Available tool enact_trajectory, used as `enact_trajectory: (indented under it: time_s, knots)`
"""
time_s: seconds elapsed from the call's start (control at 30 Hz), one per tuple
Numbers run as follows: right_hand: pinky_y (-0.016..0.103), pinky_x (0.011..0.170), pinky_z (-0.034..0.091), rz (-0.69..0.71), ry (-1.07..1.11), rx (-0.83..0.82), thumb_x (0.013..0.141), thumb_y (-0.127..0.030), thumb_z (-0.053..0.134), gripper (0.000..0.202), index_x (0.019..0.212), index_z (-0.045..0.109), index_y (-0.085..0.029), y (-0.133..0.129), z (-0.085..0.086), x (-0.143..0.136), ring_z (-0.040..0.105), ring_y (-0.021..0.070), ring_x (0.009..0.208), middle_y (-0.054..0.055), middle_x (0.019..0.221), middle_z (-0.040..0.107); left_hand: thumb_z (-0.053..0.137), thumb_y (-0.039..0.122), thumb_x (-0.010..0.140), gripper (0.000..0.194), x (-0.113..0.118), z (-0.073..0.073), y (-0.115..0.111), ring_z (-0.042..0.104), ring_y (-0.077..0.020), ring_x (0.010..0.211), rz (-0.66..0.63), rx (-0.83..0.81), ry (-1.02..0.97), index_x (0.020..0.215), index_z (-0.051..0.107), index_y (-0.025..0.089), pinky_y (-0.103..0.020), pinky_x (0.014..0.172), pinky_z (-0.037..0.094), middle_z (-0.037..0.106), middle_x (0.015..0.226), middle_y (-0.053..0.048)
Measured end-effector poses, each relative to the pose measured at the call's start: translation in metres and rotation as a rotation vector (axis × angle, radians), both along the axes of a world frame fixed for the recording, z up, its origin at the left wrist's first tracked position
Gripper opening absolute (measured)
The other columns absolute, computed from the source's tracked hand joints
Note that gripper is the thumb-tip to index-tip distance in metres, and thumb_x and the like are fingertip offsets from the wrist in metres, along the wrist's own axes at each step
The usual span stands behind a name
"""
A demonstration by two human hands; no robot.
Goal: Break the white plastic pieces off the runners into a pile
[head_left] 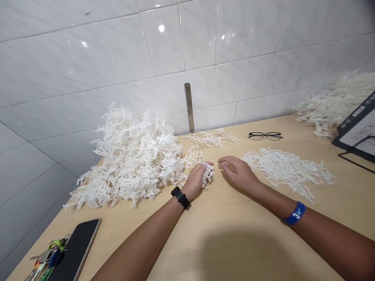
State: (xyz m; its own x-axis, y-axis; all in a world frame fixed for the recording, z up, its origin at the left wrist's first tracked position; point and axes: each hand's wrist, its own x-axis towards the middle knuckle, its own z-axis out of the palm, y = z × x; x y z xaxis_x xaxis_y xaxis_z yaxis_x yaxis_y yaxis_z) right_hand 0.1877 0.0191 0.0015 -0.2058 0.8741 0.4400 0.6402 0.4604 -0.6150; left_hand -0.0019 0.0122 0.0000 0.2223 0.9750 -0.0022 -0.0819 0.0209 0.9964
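My left hand, with a black watch at the wrist, is closed around a small branching white plastic piece. Thin white strands lead from there back toward a tall heap of white branched plastic pieces on the left. Just to the right, my right hand hovers above the table with its fingers apart and nothing in them; a blue band circles its wrist. Beside it on the right lies a flat pile of short white pieces. Behind both hands, loose white strands lie near the wall.
Black-framed glasses lie at the back of the wooden table. A phone and keys sit at the front left. Another white heap and a dark-framed board stand at the right. A metal bracket is on the tiled wall.
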Motion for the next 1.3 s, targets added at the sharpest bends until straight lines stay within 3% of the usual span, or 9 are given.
enact_trajectory:
  time_s: [0.07,0.13,0.3,0.47,0.67,0.83,1.0,1.2,1.3]
  knots:
    - [0.033,0.085,0.048,0.095,0.064,-0.021,0.092,-0.029,0.047,0.024,0.095,0.069,-0.02,-0.005,0.004,-0.004,0.065,0.0223,0.092,0.008,0.099,0.072,0.055,0.035,0.086,0.027,0.001,0.0,-0.001,0.056,-0.0162,0.087,0.023,0.082,0.077,0.102,0.066,0.015,-0.027,0.08,0.044,0.064,0.098,-0.006]
    - [0.031,0.079,0.048,0.186,0.116,-0.088,0.091,-0.033,0.05,0.023,0.092,0.068,-0.019,-0.01,0.006,-0.008,0.064,0.0207,0.085,0.007,0.092,0.072,0.059,0.033,0.085,0.022,0.001,-0.001,0.0,0.056,-0.0168,0.089,0.005,0.124,0.093,0.097,0.064,0.015,-0.028,0.083,0.043,0.063,0.095,-0.005]
    - [0.025,0.058,0.038,0.27,0.121,-0.24,0.087,-0.045,0.056,0.031,0.072,0.06,-0.018,-0.01,0.0,-0.012,0.05,0.0141,0.063,0.0,0.066,0.059,0.062,0.034,0.083,0.02,0.003,-0.005,0.001,0.054,-0.014,0.077,-0.085,0.174,0.109,0.088,0.057,0.015,-0.026,0.074,0.043,0.058,0.08,-0.002]
    - [0.025,0.055,0.028,0.289,0.058,-0.226,0.093,-0.047,0.044,0.046,0.057,0.045,-0.018,-0.007,-0.002,-0.01,0.036,0.0111,0.056,-0.003,0.055,0.039,0.054,0.043,0.089,0.028,0.004,-0.003,0.0,0.051,-0.014,0.077,-0.089,0.235,0.22,0.081,0.056,0.016,-0.026,0.075,0.041,0.057,0.078,-0.002]
    - [0.026,0.056,0.03,0.207,0.087,-0.251,0.092,-0.04,0.043,0.042,0.058,0.049,-0.018,-0.005,-0.001,-0.006,0.043,0.0126,0.057,-0.002,0.055,0.047,0.056,0.045,0.087,0.031,0.005,0.001,-0.003,0.055,-0.0165,0.079,-0.097,0.219,0.367,0.084,0.062,0.015,-0.027,0.075,0.041,0.064,0.083,-0.004]
    - [0.027,0.06,0.037,0.169,0.106,-0.227,0.086,-0.034,0.048,0.029,0.063,0.057,-0.019,-0.004,-0.006,-0.006,0.053,0.0167,0.062,0.002,0.062,0.06,0.051,0.045,0.088,0.035,0.005,0.002,-0.007,0.051,-0.0157,0.071,-0.141,0.277,0.535,0.079,0.064,0.015,-0.025,0.065,0.036,0.061,0.072,-0.001]
    - [0.026,0.056,0.034,0.109,0.112,-0.232,0.089,-0.041,0.045,0.039,0.058,0.053,-0.019,-0.003,-0.005,-0.009,0.048,0.0149,0.057,0.0,0.056,0.054,0.041,0.044,0.092,0.04,0.005,0.001,-0.01,0.042,-0.0134,0.061,-0.191,0.336,0.578,0.066,0.054,0.016,-0.025,0.058,0.03,0.05,0.06,0.001]
    - [0.027,0.049,0.025,-0.347,0.216,-0.151,0.086,-0.04,0.046,0.037,0.054,0.04,-0.021,0.02,0.006,0.026,0.035,0.0125,0.051,-0.002,0.051,0.039,0.043,0.042,0.092,0.038,0.003,-0.001,-0.022,0.043,-0.013,0.06,-0.306,0.342,0.564,0.065,0.053,0.017,-0.025,0.059,0.031,0.051,0.061,0.001]
    - [0.028,0.049,0.021,-0.356,0.077,-0.148,0.081,-0.038,0.049,0.039,0.052,0.028,-0.022,0.025,0.007,0.035,0.028,0.0111,0.05,-0.003,0.049,0.028,0.045,0.044,0.092,0.038,0.004,0.003,-0.022,0.049,-0.0141,0.066,-0.274,0.244,0.459,0.072,0.059,0.015,-0.025,0.065,0.037,0.058,0.069,-0.002]
